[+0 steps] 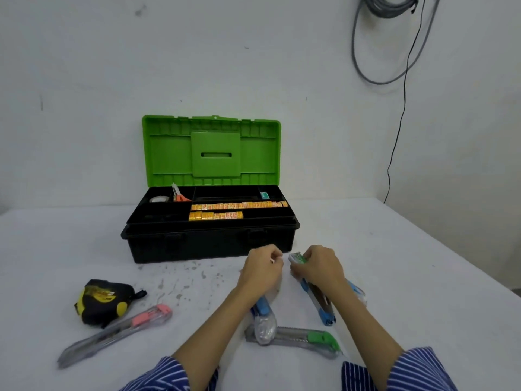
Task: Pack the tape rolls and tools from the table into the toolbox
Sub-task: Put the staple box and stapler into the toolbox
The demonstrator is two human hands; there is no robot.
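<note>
Green-capped utility knife (298, 258) sits clamped in the right hand (320, 268) just before the open toolbox (210, 244), seemingly ready to load. Left hand (263, 266) curls beside it, contents unclear; other knives and a tape measure (105, 300) wait on the counter (394, 263).

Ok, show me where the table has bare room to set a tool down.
Bare table runs wide to the right of the right hand and toolbox. Another free patch lies left of the toolbox, above the tape measure. It is crowded near the hands, where blue and green cutters cluster, and by the pink cutter.
</note>
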